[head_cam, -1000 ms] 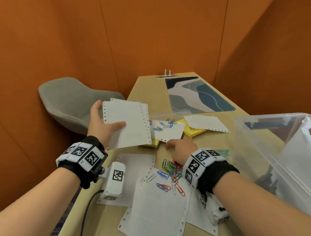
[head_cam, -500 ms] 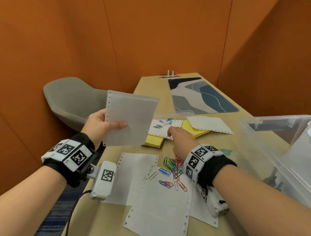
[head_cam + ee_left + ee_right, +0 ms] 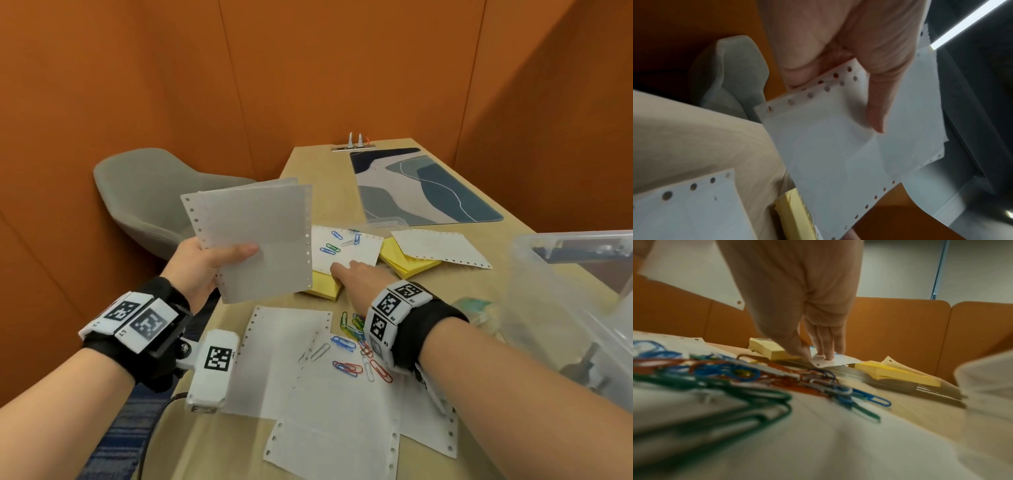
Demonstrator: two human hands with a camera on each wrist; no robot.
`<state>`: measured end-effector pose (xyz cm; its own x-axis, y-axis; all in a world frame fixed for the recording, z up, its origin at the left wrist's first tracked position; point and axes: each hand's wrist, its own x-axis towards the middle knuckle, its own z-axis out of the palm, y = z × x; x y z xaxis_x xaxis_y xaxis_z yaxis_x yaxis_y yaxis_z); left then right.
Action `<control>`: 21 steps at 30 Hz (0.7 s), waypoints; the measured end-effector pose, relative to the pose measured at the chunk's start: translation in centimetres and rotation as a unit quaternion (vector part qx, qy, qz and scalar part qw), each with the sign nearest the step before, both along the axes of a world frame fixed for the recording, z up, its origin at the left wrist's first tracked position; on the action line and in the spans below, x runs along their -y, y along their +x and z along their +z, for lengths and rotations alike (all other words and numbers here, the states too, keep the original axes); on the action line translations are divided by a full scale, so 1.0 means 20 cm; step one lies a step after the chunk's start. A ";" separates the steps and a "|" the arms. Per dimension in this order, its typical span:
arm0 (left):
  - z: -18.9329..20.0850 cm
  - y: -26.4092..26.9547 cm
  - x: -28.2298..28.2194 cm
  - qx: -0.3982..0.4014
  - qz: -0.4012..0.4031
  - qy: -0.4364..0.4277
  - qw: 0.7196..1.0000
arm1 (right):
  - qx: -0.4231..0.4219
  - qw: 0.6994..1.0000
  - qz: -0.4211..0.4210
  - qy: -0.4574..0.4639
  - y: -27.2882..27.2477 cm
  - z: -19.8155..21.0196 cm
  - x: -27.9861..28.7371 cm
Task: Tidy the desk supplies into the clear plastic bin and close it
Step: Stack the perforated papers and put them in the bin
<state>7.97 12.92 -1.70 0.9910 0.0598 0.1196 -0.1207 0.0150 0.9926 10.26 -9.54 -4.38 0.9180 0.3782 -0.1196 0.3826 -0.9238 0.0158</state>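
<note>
My left hand (image 3: 205, 260) grips a small stack of white perforated sheets (image 3: 253, 240) and holds it tilted above the desk's left edge; the thumb lies across the stack (image 3: 838, 154). My right hand (image 3: 356, 274) reaches forward to another perforated sheet (image 3: 346, 246) that carries a few paper clips and rests on a yellow sticky pad (image 3: 322, 291). In the right wrist view thumb and fingers (image 3: 828, 353) pinch that sheet's near corner (image 3: 838, 362), slightly lifted. The clear plastic bin (image 3: 565, 291) stands open at the right.
Coloured paper clips (image 3: 352, 329) lie heaped by my right wrist on more loose sheets (image 3: 342, 428). A second yellow pad (image 3: 407, 263) lies under another sheet (image 3: 442, 248). A patterned desk mat (image 3: 421, 185) covers the far end. A grey chair (image 3: 144, 195) stands left of the desk.
My left hand has tipped the held sheets more upright. My right hand has moved forward from the clip pile onto the near corner of the sheet with clips.
</note>
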 end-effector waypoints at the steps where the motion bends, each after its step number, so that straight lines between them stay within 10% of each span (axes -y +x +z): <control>1: -0.01 0.00 0.00 -0.001 0.001 0.003 1.000 | -0.002 1.000 -0.006 0.007 0.00 0.00 0.00; 21: -0.06 0.00 0.04 -0.043 -0.017 -0.049 0.998 | 0.071 0.993 -0.077 0.046 0.09 0.01 0.04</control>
